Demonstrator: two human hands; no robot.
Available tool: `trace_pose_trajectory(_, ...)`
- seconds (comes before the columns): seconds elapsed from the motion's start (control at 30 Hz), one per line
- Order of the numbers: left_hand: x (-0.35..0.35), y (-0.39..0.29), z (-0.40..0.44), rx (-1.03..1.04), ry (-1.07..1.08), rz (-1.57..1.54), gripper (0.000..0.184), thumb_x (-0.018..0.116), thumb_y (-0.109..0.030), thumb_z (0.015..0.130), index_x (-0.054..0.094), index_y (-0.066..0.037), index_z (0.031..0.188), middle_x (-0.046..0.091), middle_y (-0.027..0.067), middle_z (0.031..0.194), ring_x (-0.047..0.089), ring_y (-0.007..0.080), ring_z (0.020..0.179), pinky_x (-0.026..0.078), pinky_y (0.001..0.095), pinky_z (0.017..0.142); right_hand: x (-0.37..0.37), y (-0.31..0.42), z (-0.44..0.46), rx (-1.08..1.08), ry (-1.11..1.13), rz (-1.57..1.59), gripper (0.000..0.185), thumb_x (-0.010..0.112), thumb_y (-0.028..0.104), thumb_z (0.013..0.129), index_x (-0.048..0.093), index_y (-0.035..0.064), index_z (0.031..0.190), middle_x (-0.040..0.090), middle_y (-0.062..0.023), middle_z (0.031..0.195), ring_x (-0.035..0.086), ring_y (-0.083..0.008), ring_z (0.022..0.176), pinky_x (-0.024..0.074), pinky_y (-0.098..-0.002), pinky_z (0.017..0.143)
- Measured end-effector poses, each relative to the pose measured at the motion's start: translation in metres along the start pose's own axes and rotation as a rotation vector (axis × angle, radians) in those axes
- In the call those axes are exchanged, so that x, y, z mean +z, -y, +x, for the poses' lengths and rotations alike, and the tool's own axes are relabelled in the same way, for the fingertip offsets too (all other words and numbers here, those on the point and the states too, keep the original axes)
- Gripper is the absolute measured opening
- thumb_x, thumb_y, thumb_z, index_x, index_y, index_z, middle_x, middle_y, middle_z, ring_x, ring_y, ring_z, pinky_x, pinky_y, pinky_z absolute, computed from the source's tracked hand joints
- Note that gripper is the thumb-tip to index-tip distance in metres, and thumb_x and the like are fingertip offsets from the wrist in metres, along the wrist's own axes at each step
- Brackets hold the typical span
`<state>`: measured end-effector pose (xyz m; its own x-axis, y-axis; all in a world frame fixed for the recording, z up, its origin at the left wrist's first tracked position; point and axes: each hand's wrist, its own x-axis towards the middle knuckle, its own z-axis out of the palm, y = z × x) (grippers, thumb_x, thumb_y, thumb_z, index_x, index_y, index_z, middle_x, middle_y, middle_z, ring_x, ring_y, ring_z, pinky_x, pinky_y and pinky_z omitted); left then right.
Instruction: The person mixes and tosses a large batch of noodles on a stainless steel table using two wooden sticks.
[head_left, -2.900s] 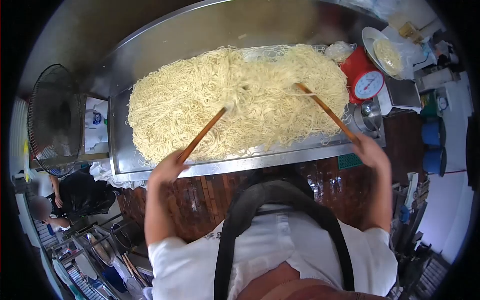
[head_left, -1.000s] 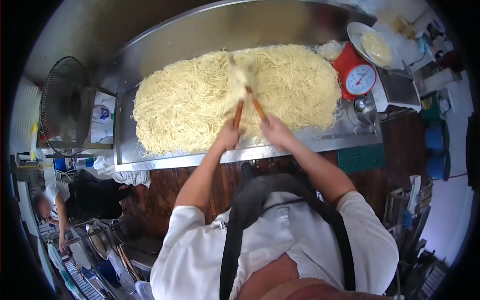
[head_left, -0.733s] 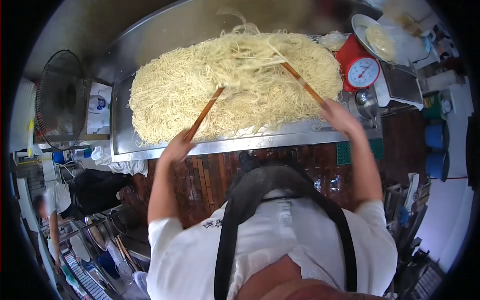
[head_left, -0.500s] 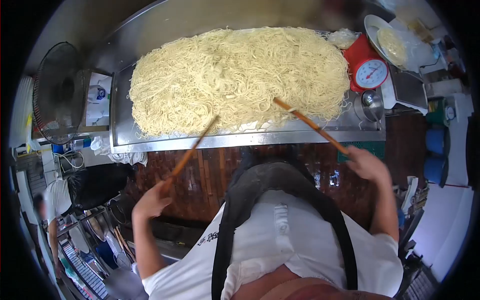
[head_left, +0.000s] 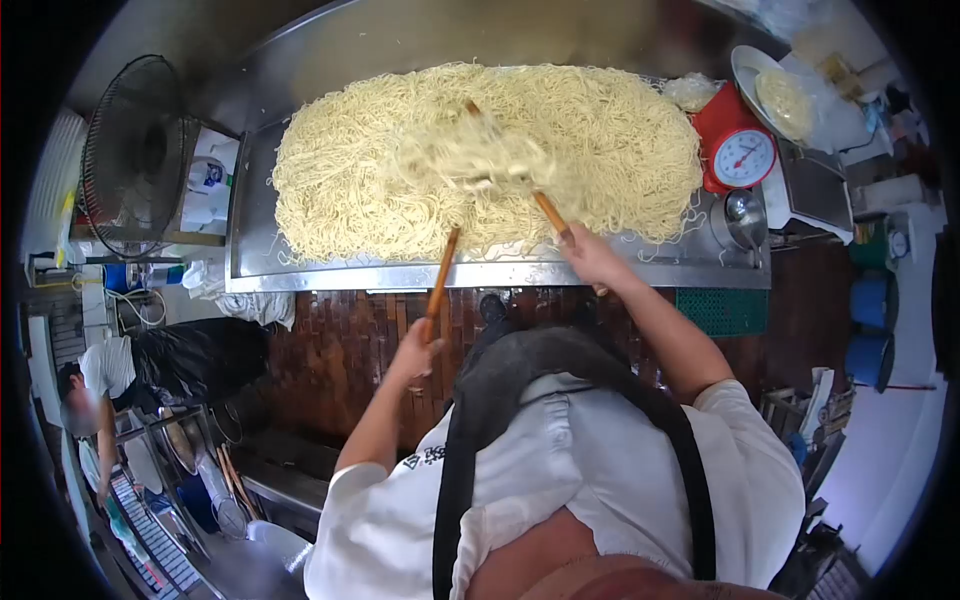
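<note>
Grips a wooden stick in each fist, with fingers curled around the shafts rather than spread. Holds the left hand point(head_left: 415, 355) back from the table, nearer the body, with the left stick point(head_left: 440, 285) pointing away across the near rim, as far as the near edge of the noodles point(head_left: 350, 165). Has the right hand point(head_left: 592, 260) farther forward, over the near rim, with the right stick point(head_left: 551, 215) slanting far and left into a blurred, lifted clump near the middle of the heap. Cannot tell the exact placing of the fingertips on either stick, nor any contact between the left tip and the noodles. Shows the noodles in a thick, wide bed over most of the metal table point(head_left: 255, 225), with a few loose strands along the near side. Has on the right, just beside the heap, a red scale point(head_left: 738, 155) and, nearer, a metal bowl point(head_left: 742, 215); farther right, a plate point(head_left: 745, 70) under a bagged pale portion point(head_left: 785, 100). Includes on the left an upright fan point(head_left: 135, 155) and, nearer, a white cloth point(head_left: 262, 308) below the table's corner. Includes at the near left a person point(head_left: 108, 368) bent beside a rack, with one arm stretched down. Shows a green mat point(head_left: 720, 311) on the floor at the right.
</note>
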<state>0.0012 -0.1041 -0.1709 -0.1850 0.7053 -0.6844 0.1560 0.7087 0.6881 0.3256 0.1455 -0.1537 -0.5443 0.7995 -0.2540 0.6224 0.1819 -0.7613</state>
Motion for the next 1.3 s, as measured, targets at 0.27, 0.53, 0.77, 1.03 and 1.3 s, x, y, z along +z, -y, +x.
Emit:
trace_pose_trajectory(0.27, 0.013, -0.117, 0.047, 0.204, 0.108, -0.013, 0.056, 0.069, -0.011, 0.091, 0.044, -0.003, 0.139, 0.053, 0.0023, 0.072, 0.045, 0.0111, 0.045, 0.036, 0.0270, 0.039, -0.109, 0.101, -0.008, -0.080, -0.158, 0.078, 0.034, 0.060, 0.026, 0.095, 0.057, -0.0037, 0.110, 0.066, -0.0229, 0.096, 0.067, -0.0338, 0.087, 0.0525, -0.0455, 0.078)
trace_pose_trajectory(0.53, -0.110, -0.081, -0.111, -0.073, 0.016, 0.404, 0.057, 0.069, -0.007, 0.088, 0.051, -0.004, 0.142, 0.065, 0.0110, 0.107, 0.062, 0.0208, 0.095, 0.048, 0.0313, 0.090, -0.218, 0.021, -0.194, 0.315, 0.332, -0.352, 0.024, 0.064, 0.011, 0.086, 0.056, -0.0004, 0.106, 0.064, -0.0259, 0.099, 0.063, -0.0454, 0.100, 0.0487, -0.0509, 0.083)
trace_pose_trajectory(0.77, 0.050, -0.104, 0.125, 0.345, -0.043, 0.410, 0.057, 0.067, -0.015, 0.088, 0.046, 0.001, 0.139, 0.063, 0.0291, 0.111, 0.062, 0.0414, 0.104, 0.050, 0.0446, 0.090, 0.018, -0.072, -0.029, 0.112, -0.048, 0.098, 0.026, 0.057, 0.018, 0.092, 0.054, -0.0030, 0.108, 0.065, -0.0305, 0.096, 0.063, -0.0487, 0.094, 0.0494, -0.0534, 0.079)
trace_pose_trajectory(1.03, 0.057, -0.116, 0.109, 0.269, 0.007, 0.113, 0.050, 0.070, -0.015, 0.090, 0.048, 0.000, 0.132, 0.060, 0.0107, 0.082, 0.056, 0.0182, 0.051, 0.047, 0.0332, 0.048, 0.017, -0.063, -0.073, 0.055, -0.088, 0.072, 0.027, 0.057, 0.018, 0.091, 0.053, -0.0006, 0.111, 0.067, -0.0278, 0.092, 0.067, -0.0453, 0.090, 0.0505, -0.0529, 0.076)
trace_pose_trajectory(1.3, 0.016, -0.268, 0.051, 0.398, 0.016, -0.018, 0.060, 0.069, -0.012, 0.091, 0.044, -0.005, 0.145, 0.056, 0.0012, 0.071, 0.043, 0.0089, 0.043, 0.036, 0.0246, 0.037, -0.074, 0.073, -0.001, -0.046, -0.125, 0.155, 0.028, 0.058, 0.015, 0.088, 0.054, -0.0004, 0.111, 0.066, -0.0267, 0.094, 0.065, -0.0416, 0.087, 0.0511, -0.0491, 0.074)
